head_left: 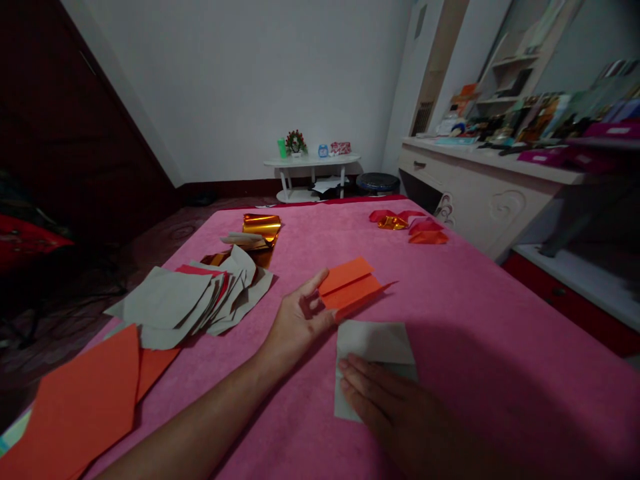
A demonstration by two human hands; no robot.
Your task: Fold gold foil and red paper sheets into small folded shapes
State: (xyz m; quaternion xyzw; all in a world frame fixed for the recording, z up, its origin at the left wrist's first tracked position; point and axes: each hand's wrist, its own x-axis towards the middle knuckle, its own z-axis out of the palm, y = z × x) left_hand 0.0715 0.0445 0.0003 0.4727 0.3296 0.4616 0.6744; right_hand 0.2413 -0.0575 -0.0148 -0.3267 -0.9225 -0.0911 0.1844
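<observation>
My left hand (pixel 306 310) pinches the left edge of a folded orange paper (pixel 353 283), which shows a crease across its middle and a flap lifted at the right. Just below it, a grey folded paper (pixel 375 340) lies on the pink cloth (pixel 480 360). My right hand (pixel 383 393) rests flat on that grey paper with its fingers stretched out and covers its lower part. To the left, a fanned stack of grey sheets (pixel 170 300) has a few red edges showing. Larger orange sheets (pixel 90 393) lie at the lower left.
A shiny gold roll (pixel 263 228) lies behind the grey stack. Folded red, orange and gold paper pieces (pixel 413 225) sit at the far right of the cloth. A white side table (pixel 313 161) stands by the wall, and a cluttered dresser (pixel 480 170) is at the right.
</observation>
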